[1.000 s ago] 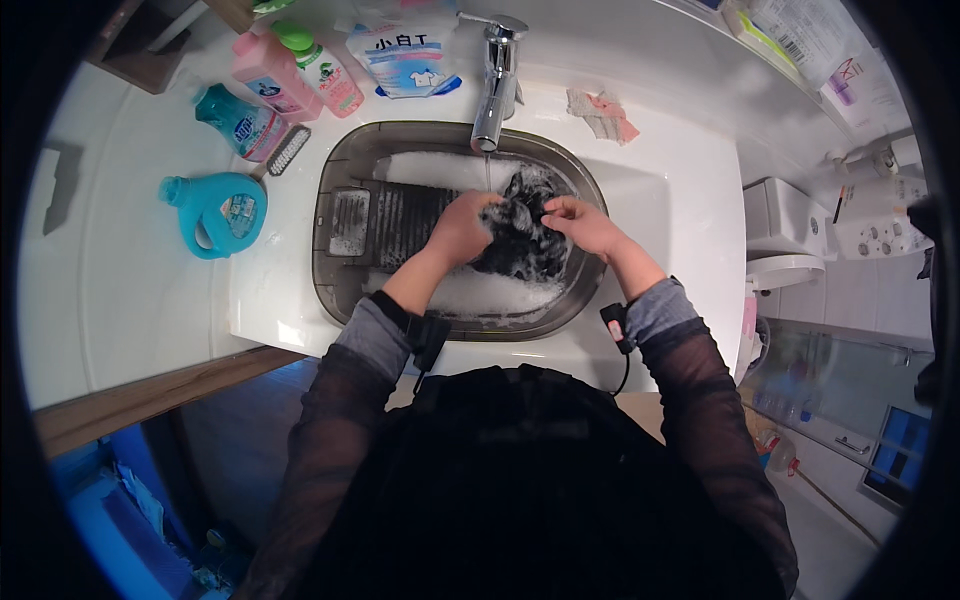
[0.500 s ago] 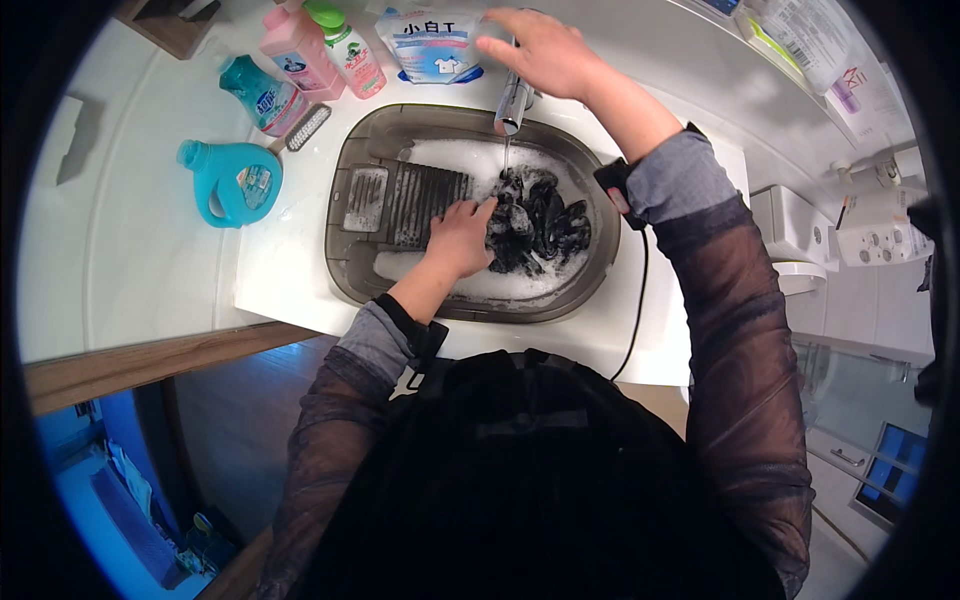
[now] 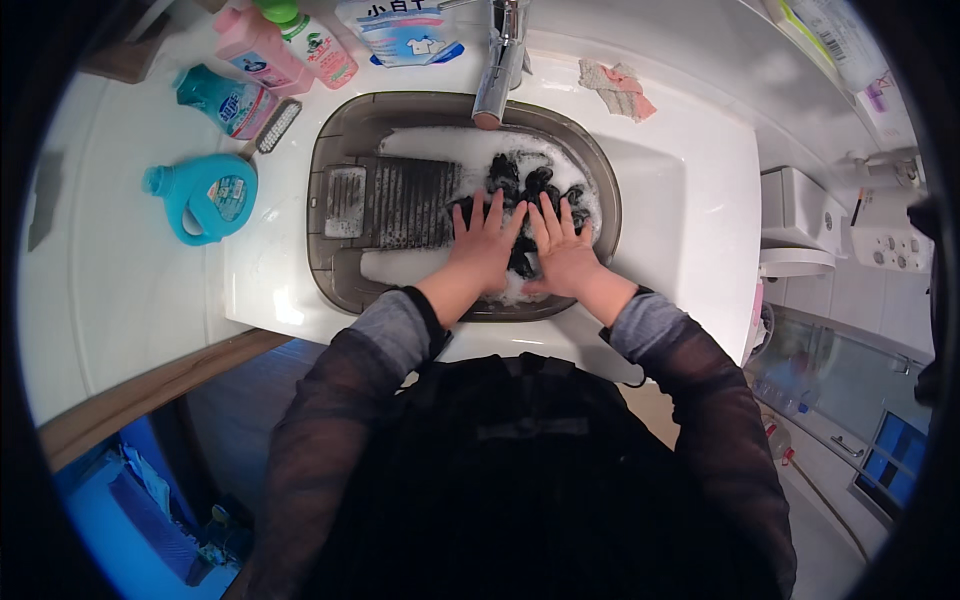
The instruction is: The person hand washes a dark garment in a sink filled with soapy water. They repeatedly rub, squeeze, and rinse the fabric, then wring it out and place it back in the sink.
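Note:
A dark grey plastic washbasin (image 3: 330,270) holds foamy water, with a ribbed washboard (image 3: 412,203) built into its left part. Dark wet cloth (image 3: 540,185) lies bunched in the suds on the right side. Over the cloth, my left hand (image 3: 485,245) is spread flat, fingers pointing away from me. Beside it my right hand (image 3: 563,255) is likewise spread, its thumb side close to the left hand. Both hands touch or hover just over the cloth; the exact contact is hidden. Above the far rim hangs the chrome faucet (image 3: 497,85), with no water stream visible.
Left of the basin stand a teal detergent jug (image 3: 205,197), a teal bottle (image 3: 222,102), a scrub brush (image 3: 277,127), a pink bottle (image 3: 262,50) and a green-capped bottle (image 3: 318,45). A detergent pouch (image 3: 405,35) is behind. A rag (image 3: 617,90) lies right of the faucet.
My right hand has come down from the faucet into the basin beside my left hand. The stream of water has stopped. The view has shifted slightly.

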